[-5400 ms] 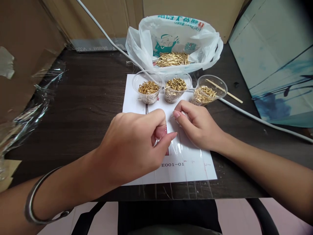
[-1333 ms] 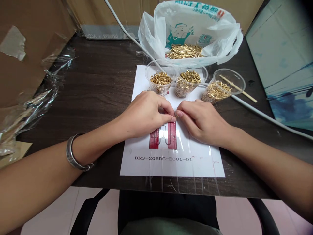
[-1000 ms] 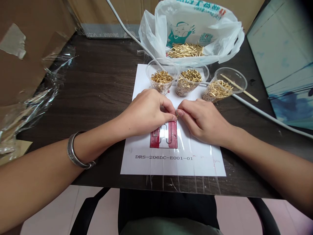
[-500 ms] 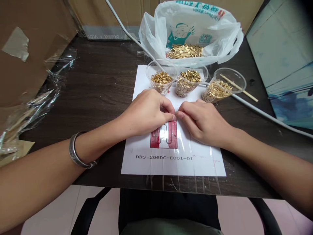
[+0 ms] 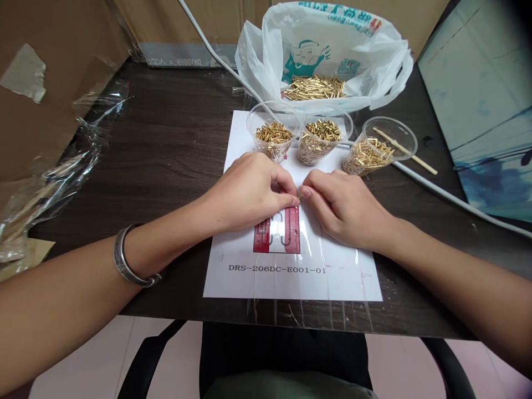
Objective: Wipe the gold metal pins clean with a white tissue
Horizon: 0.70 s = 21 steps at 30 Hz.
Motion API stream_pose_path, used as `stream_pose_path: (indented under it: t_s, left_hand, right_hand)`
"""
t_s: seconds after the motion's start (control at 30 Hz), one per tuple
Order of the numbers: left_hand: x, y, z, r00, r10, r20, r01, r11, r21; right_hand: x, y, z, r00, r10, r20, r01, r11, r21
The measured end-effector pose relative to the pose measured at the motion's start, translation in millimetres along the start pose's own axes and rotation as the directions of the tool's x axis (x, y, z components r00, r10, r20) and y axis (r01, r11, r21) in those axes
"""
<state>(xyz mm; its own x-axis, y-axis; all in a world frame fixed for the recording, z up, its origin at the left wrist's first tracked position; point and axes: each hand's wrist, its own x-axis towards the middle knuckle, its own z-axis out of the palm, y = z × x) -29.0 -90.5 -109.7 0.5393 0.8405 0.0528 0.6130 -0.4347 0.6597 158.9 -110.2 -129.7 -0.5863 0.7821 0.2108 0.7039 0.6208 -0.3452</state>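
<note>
My left hand (image 5: 253, 188) and my right hand (image 5: 343, 202) meet above a white printed sheet (image 5: 233, 285), thumb and forefinger pinched on each. A tiny gold metal pin (image 5: 300, 197) shows between the two sets of fingertips; most of it is covered by them. Below the left fingers lies a red-and-white printed rectangle (image 5: 293, 238) with dark curved lines, its upper part hidden by the hand. Just beyond the hands stand three clear plastic cups of small gold metal parts: the left cup (image 5: 274, 149), the middle cup (image 5: 313, 152) and the tilted right cup (image 5: 366, 158).
Behind the cups, a white plastic bag (image 5: 366, 72) holds longer gold pins (image 5: 313, 87). A white cable (image 5: 449, 191) crosses the dark table (image 5: 174, 138). One thin wooden stick (image 5: 424, 163) leans in the right cup's area. Cardboard (image 5: 62, 111) and clear wrap line the left side.
A bit of gold shows more plainly between the fingertips, and the right fingers sit slightly apart from the left. The whole view has shifted a little; both hands keep their pinch.
</note>
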Motion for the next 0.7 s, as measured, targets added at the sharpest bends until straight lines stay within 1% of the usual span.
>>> stream_pose_path:
  t_s: [0.13, 0.27, 0.7]
  left_hand:
    - [0.0, 0.4, -0.2, 1.000, 0.010, -0.002, -0.010, 1.000, 0.011]
    - [-0.4, -0.2, -0.4, 1.000, 0.014, -0.004, -0.014, 1.000, 0.012]
    - [-1.0, 1.0, -1.1, 1.000, 0.008, 0.010, -0.008, 1.000, 0.004]
  right_hand:
    - [0.7, -0.1, -0.8, 1.000, 0.025, 0.010, -0.025, 1.000, -0.015]
    - [1.4, 0.7, -1.4, 1.000, 0.016, 0.027, -0.015, 1.000, -0.022]
    - [1.6, -0.7, -4.1, 0.999, 0.016, 0.034, -0.018, 0.999, 0.042]
